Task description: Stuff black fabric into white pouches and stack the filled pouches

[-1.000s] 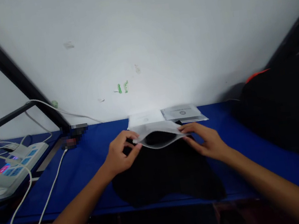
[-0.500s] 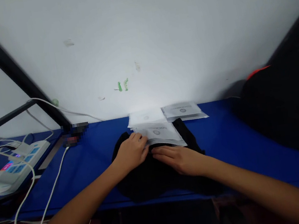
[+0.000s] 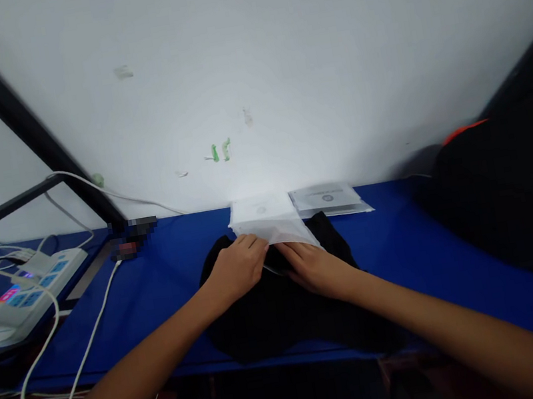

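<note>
A translucent white plastic bag (image 3: 284, 229) lies over black cloth (image 3: 285, 318) on a blue table, its mouth lifted toward me. My left hand (image 3: 242, 265) is closed, pinching the left side of the bag's opening. Inside the mouth are the fingers of my right hand (image 3: 315, 267); they look stretched out, with the tips hidden under the plastic. The cloth lies spread beneath both hands, and part of it shows behind the bag on either side.
Behind the hands, flat bags (image 3: 328, 198) with a printed logo lie against the white wall. At left are a white power strip (image 3: 33, 294), with lit plugs and loose cables, and a black metal frame (image 3: 4, 109). A large dark bundle (image 3: 514, 201) covers the right end.
My right hand has moved from the bag's front edge into its mouth. The bag's upper layer has lifted, and its printed logo no longer shows. My left hand stays at the left edge.
</note>
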The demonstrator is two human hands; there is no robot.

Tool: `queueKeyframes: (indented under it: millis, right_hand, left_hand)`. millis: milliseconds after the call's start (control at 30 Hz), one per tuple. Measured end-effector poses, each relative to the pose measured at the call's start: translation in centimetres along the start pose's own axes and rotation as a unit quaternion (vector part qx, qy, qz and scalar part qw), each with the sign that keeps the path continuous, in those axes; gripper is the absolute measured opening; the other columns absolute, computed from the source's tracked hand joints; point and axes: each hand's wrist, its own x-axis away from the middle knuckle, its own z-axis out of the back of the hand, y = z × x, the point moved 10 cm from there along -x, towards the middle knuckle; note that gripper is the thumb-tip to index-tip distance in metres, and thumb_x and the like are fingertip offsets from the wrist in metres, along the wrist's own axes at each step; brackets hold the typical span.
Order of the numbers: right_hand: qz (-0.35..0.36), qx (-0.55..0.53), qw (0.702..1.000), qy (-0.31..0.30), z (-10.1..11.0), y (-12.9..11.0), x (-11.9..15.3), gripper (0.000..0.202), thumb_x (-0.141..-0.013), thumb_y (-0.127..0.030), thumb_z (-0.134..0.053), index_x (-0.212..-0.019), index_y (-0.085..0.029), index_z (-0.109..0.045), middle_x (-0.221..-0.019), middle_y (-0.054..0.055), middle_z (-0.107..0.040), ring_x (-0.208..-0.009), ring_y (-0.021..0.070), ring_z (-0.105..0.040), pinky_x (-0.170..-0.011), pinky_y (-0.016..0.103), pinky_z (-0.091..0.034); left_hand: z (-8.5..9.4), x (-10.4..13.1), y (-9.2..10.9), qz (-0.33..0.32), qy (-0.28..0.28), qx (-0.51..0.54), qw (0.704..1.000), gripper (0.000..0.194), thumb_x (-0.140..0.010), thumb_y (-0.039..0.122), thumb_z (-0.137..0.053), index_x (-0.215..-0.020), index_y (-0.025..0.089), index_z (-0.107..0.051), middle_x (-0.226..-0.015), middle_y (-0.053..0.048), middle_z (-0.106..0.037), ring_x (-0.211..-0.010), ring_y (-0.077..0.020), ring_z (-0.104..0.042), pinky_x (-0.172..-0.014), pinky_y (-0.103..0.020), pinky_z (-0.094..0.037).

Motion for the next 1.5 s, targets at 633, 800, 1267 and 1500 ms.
queueKeyframes:
  millis: [633,800,1267,1500]
  right_hand:
    - [0.272,0.067,0.926,0.255,9.3,-5.2,4.5,0.028,-0.095,-0.011,-0.039,-0.097,-0.014,-0.066,-0.094,0.008,-0.076,-0.091,0.0191,-0.07,-0.077,0.033,-0.054]
    - [0.256,0.05,0.942,0.212,7.8,-5.0,4.1,0.027,-0.096,-0.011,-0.04,-0.103,-0.013,-0.066,-0.1,0.008,-0.075,-0.097,0.0187,-0.068,-0.084,0.034,-0.054]
    - [0.083,-0.095,0.989,0.081,3.8,0.2,3.1,0.058,-0.084,0.003,-0.039,-0.133,-0.024,-0.051,-0.131,0.012,-0.05,-0.124,0.0233,-0.049,-0.095,0.042,-0.052]
    - [0.055,-0.147,0.984,0.078,5.3,1.3,2.6,0.053,-0.087,0.001,-0.04,-0.133,-0.024,-0.048,-0.119,0.012,-0.053,-0.114,0.0213,-0.053,-0.09,0.038,-0.054]
  left_hand:
    - [2.6,-3.3,-4.7,-0.065,0.2,-0.09,0.973,0.017,-0.099,0.02,-0.047,-0.092,0.015,-0.062,-0.096,-0.007,-0.073,-0.089,-0.0175,-0.069,-0.081,-0.027,-0.055]
    - [-1.2,-5.7,-9.5,0.02,0.101,-0.108,0.989,0.027,-0.1,0.022,-0.039,-0.088,0.014,-0.062,-0.085,-0.012,-0.068,-0.085,-0.022,-0.065,-0.069,-0.03,-0.048]
    - [-5.0,-5.7,-5.3,-0.032,-0.127,0.129,0.983,0.052,-0.098,0.056,-0.039,-0.131,0.018,-0.05,-0.132,-0.014,-0.057,-0.122,-0.0271,-0.054,-0.101,-0.042,-0.042]
    - [-2.1,-0.2,0.8,-0.02,-0.158,0.355,0.921,0.087,-0.075,0.044,-0.075,-0.147,0.026,-0.029,-0.144,-0.013,-0.043,-0.132,-0.0318,-0.045,-0.111,-0.049,-0.036]
